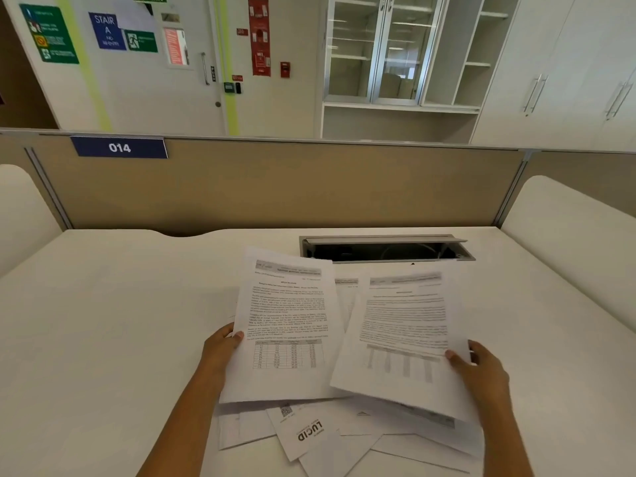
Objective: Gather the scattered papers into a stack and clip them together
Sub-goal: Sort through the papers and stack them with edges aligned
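Note:
My left hand [223, 342] grips the left edge of a printed sheet with a table on it [287, 325], lifted above the desk. In my right hand [480, 364] is the right edge of a second printed sheet [404, 335], which looks blurred and tilted. Between the two a third page [346, 287] peeks out. Under them several loose white papers [344, 438] lie fanned near the front of the white desk [120, 321], one marked LUCID [309, 432]. No clip is visible.
An open cable tray slot [385, 251] is cut into the desk just behind the papers. A tan partition [275, 187] with a blue 014 label [119, 147] closes the back. White rounded dividers stand at left and right.

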`<state>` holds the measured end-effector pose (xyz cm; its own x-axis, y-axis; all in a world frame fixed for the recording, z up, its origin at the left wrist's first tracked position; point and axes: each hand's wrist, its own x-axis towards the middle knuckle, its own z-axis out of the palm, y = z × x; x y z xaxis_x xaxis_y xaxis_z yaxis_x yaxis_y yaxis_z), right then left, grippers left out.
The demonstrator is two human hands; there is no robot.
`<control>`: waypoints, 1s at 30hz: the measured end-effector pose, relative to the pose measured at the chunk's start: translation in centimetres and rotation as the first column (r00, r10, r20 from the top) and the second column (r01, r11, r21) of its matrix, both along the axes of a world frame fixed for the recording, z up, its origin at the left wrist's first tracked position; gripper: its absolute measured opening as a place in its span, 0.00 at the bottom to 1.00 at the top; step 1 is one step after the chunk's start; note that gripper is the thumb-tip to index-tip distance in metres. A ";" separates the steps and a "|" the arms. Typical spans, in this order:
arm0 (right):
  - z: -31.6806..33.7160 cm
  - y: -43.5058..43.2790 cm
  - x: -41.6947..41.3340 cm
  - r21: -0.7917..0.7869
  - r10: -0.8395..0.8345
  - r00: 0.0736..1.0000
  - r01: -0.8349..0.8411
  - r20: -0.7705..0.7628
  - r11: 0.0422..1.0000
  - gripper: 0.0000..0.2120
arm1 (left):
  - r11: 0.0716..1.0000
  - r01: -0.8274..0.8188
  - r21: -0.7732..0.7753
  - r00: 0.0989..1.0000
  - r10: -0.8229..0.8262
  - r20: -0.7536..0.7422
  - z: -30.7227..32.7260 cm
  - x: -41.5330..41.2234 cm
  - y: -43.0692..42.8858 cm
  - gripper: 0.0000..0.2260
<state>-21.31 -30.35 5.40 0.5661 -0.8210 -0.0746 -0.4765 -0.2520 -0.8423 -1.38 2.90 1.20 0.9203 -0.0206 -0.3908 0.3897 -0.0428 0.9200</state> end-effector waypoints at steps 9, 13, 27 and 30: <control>-3.5 1.9 1.1 -0.269 -0.255 0.939 0.191 -0.231 0.944 0.34 | 0.969 -0.176 -0.171 0.984 0.173 -0.034 -0.2 0.0 0.5 0.17; -3.6 2.3 1.0 -0.305 -0.337 0.885 0.240 -0.321 0.921 0.45 | 0.946 -0.212 -0.245 0.977 0.206 -0.053 -0.5 0.2 1.0 0.17; -2.5 0.7 1.5 -0.009 -0.204 0.906 0.216 -0.371 0.976 0.30 | 0.977 -0.120 -0.179 0.992 0.124 0.012 -0.9 0.2 0.7 0.18; -1.9 1.3 1.8 0.049 -0.220 0.938 0.241 -0.267 0.969 0.36 | 0.994 -0.083 -0.065 0.996 0.085 0.035 -0.9 0.2 0.4 0.18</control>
